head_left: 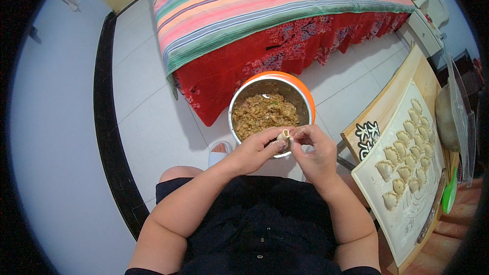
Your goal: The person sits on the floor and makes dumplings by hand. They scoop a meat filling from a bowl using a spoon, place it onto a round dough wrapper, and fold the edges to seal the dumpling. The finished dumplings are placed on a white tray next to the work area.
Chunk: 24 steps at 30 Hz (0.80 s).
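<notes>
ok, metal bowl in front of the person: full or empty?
Partly full: the metal bowl holds a chunky brown mixture, and bare inner wall shows above it. Depth, cannot tell.

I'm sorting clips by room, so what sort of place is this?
It looks like a bedroom in a home, used for cooking: a bed with a striped cover stands ahead, with a bowl of filling and a mat of dumplings nearby.
</notes>
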Motion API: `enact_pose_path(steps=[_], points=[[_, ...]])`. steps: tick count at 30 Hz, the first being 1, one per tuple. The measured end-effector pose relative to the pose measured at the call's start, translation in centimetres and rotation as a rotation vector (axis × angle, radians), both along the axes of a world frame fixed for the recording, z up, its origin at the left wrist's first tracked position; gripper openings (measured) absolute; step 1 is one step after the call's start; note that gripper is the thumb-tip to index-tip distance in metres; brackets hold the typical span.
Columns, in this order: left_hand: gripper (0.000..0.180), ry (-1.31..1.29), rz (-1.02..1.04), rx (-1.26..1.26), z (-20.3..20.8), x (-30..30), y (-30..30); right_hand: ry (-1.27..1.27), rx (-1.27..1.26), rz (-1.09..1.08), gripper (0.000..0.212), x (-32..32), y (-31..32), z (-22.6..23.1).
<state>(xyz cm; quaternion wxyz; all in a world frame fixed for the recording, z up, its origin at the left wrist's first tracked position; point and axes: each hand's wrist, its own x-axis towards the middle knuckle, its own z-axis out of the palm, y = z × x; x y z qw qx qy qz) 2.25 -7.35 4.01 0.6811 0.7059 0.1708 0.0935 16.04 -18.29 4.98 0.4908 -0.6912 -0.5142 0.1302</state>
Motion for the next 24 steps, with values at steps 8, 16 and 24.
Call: enact_pose_path(steps=[8, 16, 24], points=[[0.040, 0.051, -0.030, 0.105, -0.7, -0.2, 0.5, 0.229, -0.051, 0.089, 0.022, 0.4, 0.2, 0.4], [0.042, 0.049, -0.076, 0.285, -1.0, -0.4, 0.5, 0.163, -0.122, 0.104, 0.018, 0.6, 0.0, 0.4], [0.039, 0.103, -0.041, -0.064, -0.2, -0.4, 0.3, 0.185, -0.171, 0.007, 0.018, 0.3, 0.2, 0.3]])
